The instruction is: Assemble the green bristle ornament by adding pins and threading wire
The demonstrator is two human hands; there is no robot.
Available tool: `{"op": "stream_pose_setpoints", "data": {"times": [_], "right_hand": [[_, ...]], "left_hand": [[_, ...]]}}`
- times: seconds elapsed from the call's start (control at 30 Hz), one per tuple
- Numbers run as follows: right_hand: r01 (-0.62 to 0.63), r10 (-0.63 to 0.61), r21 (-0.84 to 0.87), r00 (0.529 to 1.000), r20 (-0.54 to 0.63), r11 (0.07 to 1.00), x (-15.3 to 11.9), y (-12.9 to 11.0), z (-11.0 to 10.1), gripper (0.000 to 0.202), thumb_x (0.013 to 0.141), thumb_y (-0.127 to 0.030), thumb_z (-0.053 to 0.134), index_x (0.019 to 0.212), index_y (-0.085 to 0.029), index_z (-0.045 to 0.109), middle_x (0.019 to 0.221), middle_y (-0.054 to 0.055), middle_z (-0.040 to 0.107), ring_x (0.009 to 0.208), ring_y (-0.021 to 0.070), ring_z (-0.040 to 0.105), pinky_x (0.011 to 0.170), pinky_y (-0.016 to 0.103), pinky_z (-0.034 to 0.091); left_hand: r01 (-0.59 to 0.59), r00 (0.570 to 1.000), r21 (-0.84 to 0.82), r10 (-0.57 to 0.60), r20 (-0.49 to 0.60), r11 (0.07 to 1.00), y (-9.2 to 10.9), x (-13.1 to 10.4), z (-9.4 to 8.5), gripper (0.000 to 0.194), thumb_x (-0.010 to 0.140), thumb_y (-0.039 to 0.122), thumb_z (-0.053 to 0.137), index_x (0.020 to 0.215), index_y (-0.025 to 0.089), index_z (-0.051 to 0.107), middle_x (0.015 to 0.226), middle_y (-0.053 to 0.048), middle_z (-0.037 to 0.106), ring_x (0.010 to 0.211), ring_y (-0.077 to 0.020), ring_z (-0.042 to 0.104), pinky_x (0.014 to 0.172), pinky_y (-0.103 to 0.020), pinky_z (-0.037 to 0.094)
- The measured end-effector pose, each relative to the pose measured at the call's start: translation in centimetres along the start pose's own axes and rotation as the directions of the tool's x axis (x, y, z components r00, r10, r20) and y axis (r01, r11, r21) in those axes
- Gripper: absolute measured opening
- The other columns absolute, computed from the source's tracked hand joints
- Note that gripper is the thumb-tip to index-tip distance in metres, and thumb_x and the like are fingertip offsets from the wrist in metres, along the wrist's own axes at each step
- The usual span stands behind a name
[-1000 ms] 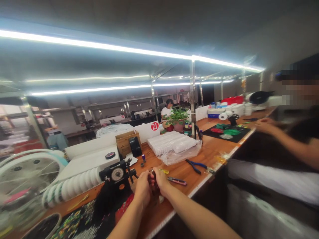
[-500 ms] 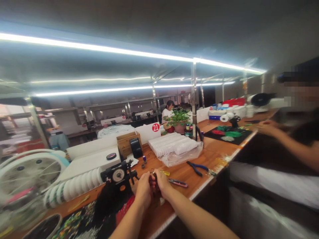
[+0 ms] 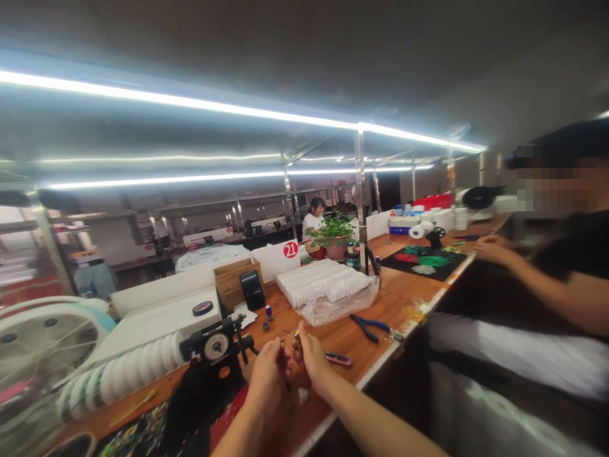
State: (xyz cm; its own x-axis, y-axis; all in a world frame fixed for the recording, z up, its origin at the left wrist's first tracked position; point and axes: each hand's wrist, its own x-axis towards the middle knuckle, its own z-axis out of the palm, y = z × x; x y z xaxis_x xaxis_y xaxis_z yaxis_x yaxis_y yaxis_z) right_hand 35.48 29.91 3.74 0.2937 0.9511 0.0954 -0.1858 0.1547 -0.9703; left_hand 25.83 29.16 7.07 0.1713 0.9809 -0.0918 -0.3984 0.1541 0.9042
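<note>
My left hand (image 3: 269, 374) is closed above the wooden table, its fingers curled round something small and dark that I cannot make out. Beside it, my right hand (image 3: 309, 357) is also closed, with a small yellowish end showing at its fingertips; the rest is hidden. A narrow gap separates the two hands. Left of them stands a black winding device with a round dial (image 3: 216, 346), holding a row of white spools (image 3: 128, 371). A pink and black cutter (image 3: 339, 359) lies just right of my right hand.
Blue-handled pliers (image 3: 371, 325) lie to the right, before bagged white rolls (image 3: 328, 285). A cardboard box (image 3: 233, 282) and black tape (image 3: 202, 308) are behind the device. A person's hand (image 3: 495, 249) is at the far right table edge. A fan (image 3: 42, 355) stands left.
My hands have moved slightly apart, and the yellow item near them on the table now shows at my right fingertips. The whole view has shifted, with the table things further left.
</note>
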Motion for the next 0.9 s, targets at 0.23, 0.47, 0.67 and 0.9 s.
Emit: {"op": "stream_pose_setpoints", "data": {"times": [0.23,0.47,0.67,0.9], "right_hand": [[0.046,-0.193,-0.567,0.960,-0.201,0.822,1.3,-2.2,-9.3,0.003,0.072,-0.014,0.058,0.074,-0.015,0.056,0.095,0.015,0.060,0.102,0.0308,0.052,0.088,0.039,0.036],[0.180,-0.321,-0.692,0.944,-0.079,0.699,-2.8,-3.3,-8.7,0.010,0.079,-0.020,0.055,0.077,-0.016,0.064,0.099,0.013,0.058,0.105,0.0289,0.050,0.093,0.040,0.034],[0.114,-0.170,0.169,0.912,0.373,0.979,-10.1,-2.8,-3.5,0.048,0.091,-0.051,0.036,0.083,-0.015,0.065,0.073,0.008,0.062,0.075,0.0197,0.058,0.071,0.031,0.044],[-0.029,-0.012,0.107,0.934,0.358,0.994,-14.0,-3.6,-2.3,0.025,0.079,-0.039,0.063,0.069,-0.018,0.055,0.050,-0.007,0.037,0.044,0.0070,0.030,0.046,0.020,0.028]], "left_hand": [[-0.056,0.993,0.022,0.054,0.105,0.998,-0.1,-1.9,0.4,0.027,0.070,0.038,0.068,0.068,0.017,0.050,0.055,0.002,0.054,0.042,-0.0089,0.048,0.037,-0.016,0.030],[-0.142,0.979,0.198,0.108,0.173,0.970,1.2,-6.1,1.6,0.034,0.066,0.050,0.069,0.067,0.019,0.055,0.058,0.000,0.057,0.046,-0.0136,0.052,0.041,-0.021,0.039],[-0.382,0.924,0.379,0.341,0.171,0.843,3.8,-9.8,1.2,0.034,0.065,0.050,0.072,0.058,0.019,0.058,0.060,0.000,0.052,0.061,-0.0161,0.048,0.059,-0.022,0.040],[-0.322,0.944,0.450,0.317,0.088,0.833,3.9,-13.1,-2.8,0.035,0.071,0.049,0.066,0.057,0.020,0.055,0.059,0.000,0.048,0.061,-0.0166,0.041,0.058,-0.022,0.035]]}}
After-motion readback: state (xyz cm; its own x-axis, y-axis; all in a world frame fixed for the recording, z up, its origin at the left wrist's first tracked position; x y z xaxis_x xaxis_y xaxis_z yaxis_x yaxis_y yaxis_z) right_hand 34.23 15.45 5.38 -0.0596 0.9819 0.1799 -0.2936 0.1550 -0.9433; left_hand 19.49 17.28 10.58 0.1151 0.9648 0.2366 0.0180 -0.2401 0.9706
